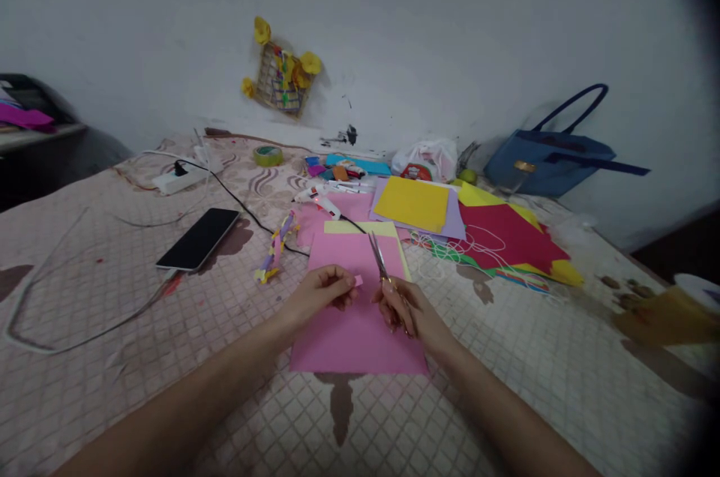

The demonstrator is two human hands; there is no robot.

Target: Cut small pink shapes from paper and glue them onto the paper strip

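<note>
Between the thumb and fingers of my left hand (329,288) is a small piece of pink paper (358,280). My right hand (402,306) is wrapped round a pair of scissors (380,259), whose blades point away from me and up. Both hands are above a pink sheet of paper (360,342) in front of me. A pale yellow sheet (360,226) shows from under its far edge. Left of the sheets lies a decorated strip (275,248) in purple, yellow and pink.
A hot glue gun (320,199) with a lit red light lies behind the sheets. A phone (199,238) on a cable is at left, near a power strip (183,178). White string (472,244) lies over coloured papers (511,233). A blue bag (554,158) stands at back right.
</note>
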